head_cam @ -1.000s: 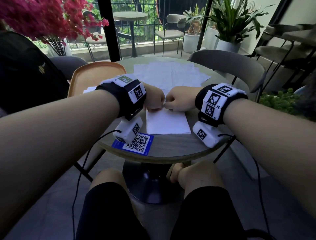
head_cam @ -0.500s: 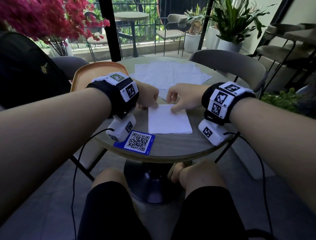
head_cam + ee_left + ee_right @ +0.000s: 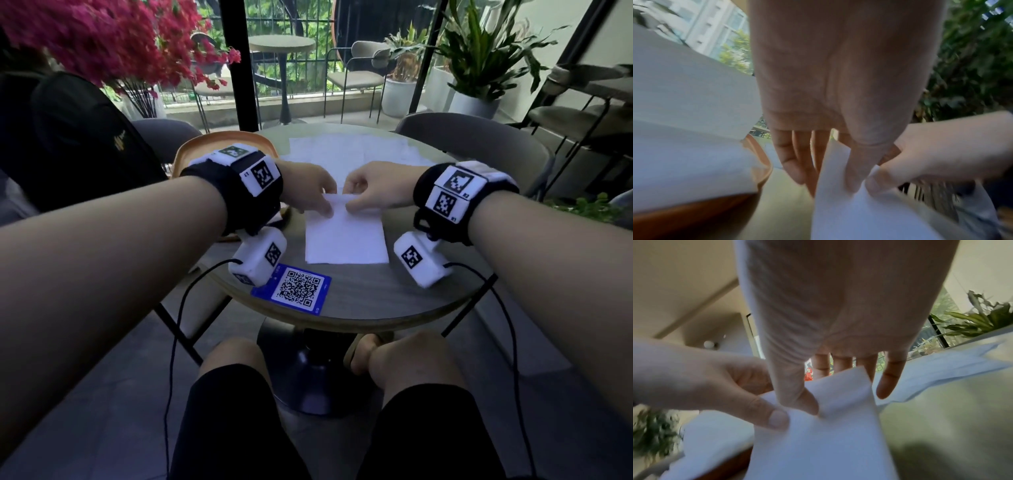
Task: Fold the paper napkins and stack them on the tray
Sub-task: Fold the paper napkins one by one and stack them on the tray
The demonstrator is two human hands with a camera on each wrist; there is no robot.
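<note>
Item: folded paper napkin [image 3: 346, 236], white, laid flat on the round table [image 3: 370, 301] in front of the person; its far edge is lifted.

Views: the whole napkin and table are shown only in the head view. The pinch itself is shown only in the wrist views, thumb against fingers with the paper between.

Left hand [image 3: 308, 186]: the far left part of the napkin's edge is pinched, the outer fingers [image 3: 795, 164] held loosely extended.

Right hand [image 3: 373, 186]: the same edge is pinched just beside, thumbs nearly touching; the little finger [image 3: 890, 379] is held straight.

Surroundings: an orange tray [image 3: 191, 150] at the table's left, partly hidden by the left wrist; unfolded napkins [image 3: 356, 150] spread beyond the hands; a blue QR card [image 3: 294, 289] near the table's front edge.
</note>
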